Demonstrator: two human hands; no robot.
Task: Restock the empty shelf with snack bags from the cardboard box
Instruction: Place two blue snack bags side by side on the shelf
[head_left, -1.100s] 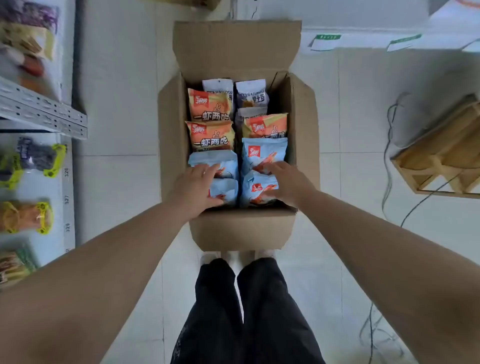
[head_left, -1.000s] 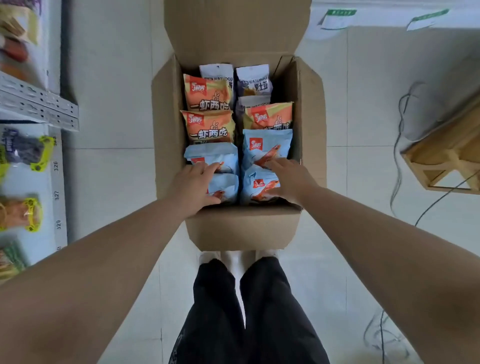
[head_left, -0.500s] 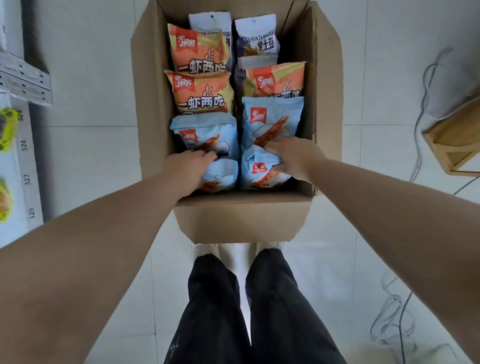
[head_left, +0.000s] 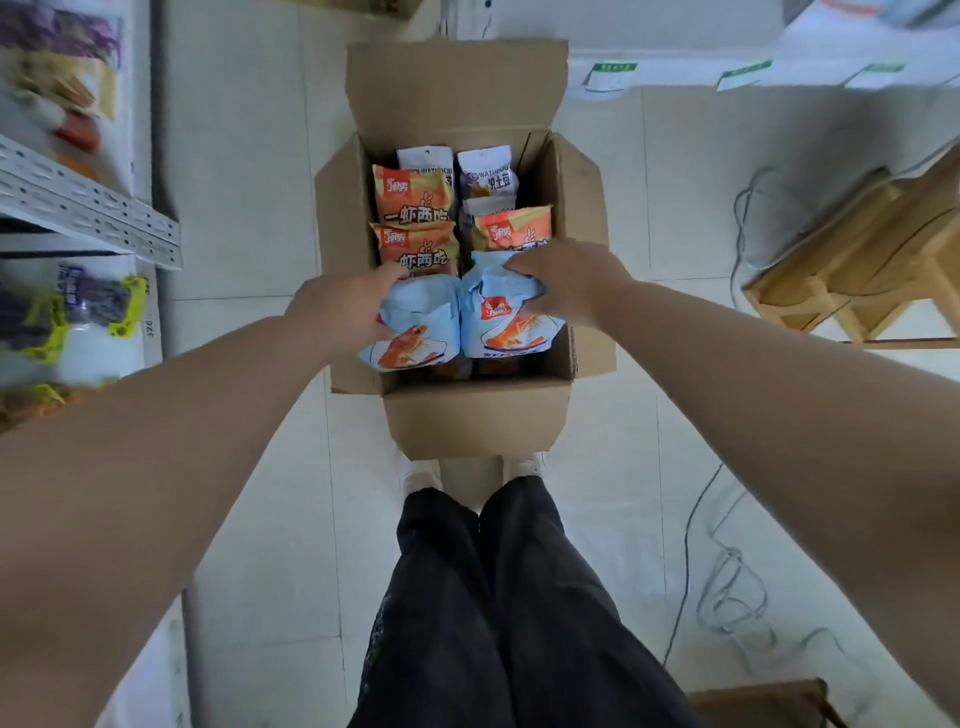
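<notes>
An open cardboard box stands on the floor in front of my feet. My left hand grips the top of a light blue shrimp snack bag, lifted at the box's near left. My right hand grips a second light blue bag beside it. Both bags are raised above the near end of the box. Behind them lie orange snack bags and white bags at the far end.
A shelf unit with hanging packaged goods runs along the left. A wooden stool and loose cables lie on the floor at right. Another brown box corner sits at the bottom right. White tiles surround the box.
Both hands closed on the two nearest blue bags and pulled them up out of the box's near end. The view has tilted back up.
</notes>
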